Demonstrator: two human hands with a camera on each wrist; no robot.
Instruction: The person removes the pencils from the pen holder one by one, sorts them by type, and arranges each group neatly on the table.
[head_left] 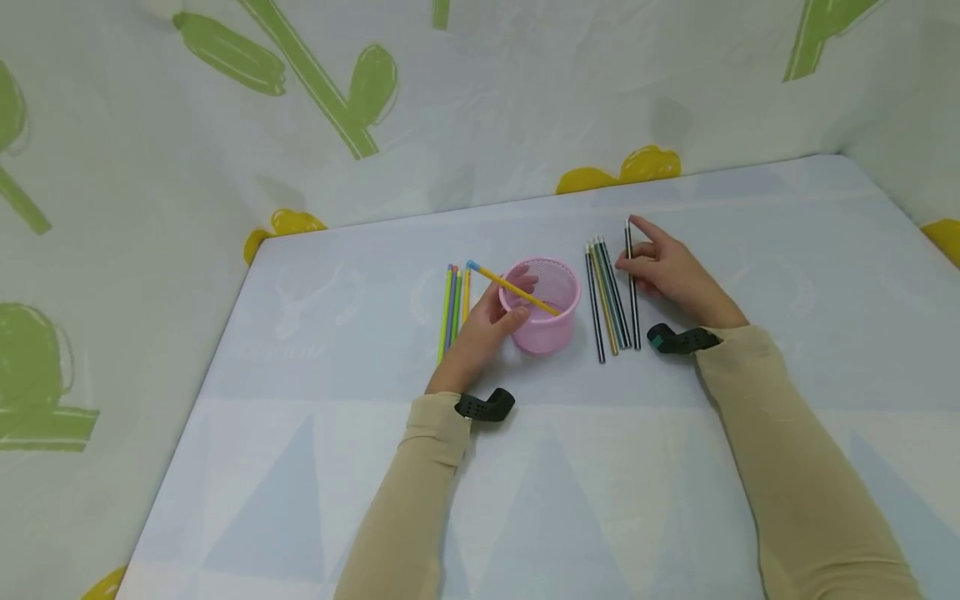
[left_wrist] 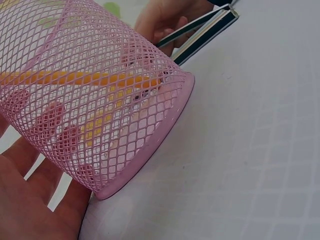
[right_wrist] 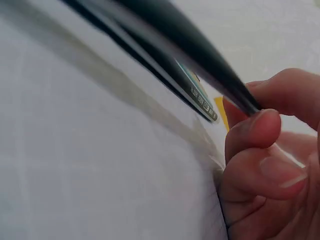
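Observation:
My left hand (head_left: 477,337) grips the pink mesh pencil cup (head_left: 543,337) from its left side, the fingers showing through the mesh (left_wrist: 125,165). A yellow pencil (head_left: 517,291) with a blue end leans inside the cup and sticks out over the left rim. To the right of the cup, my right hand (head_left: 671,273) pinches a dark striped pencil (head_left: 632,292) near its far end; the pinch shows between the fingertips (right_wrist: 267,125) in the right wrist view. Just left of that pencil lies a row of striped pencils (head_left: 609,292), mostly dark, one gold.
Several coloured pencils (head_left: 453,304), green, purple and yellow, lie left of the cup, partly behind the left hand. A pale patterned cloth (head_left: 300,467) covers the table. Behind it hangs a white curtain (head_left: 480,108) with green and yellow prints.

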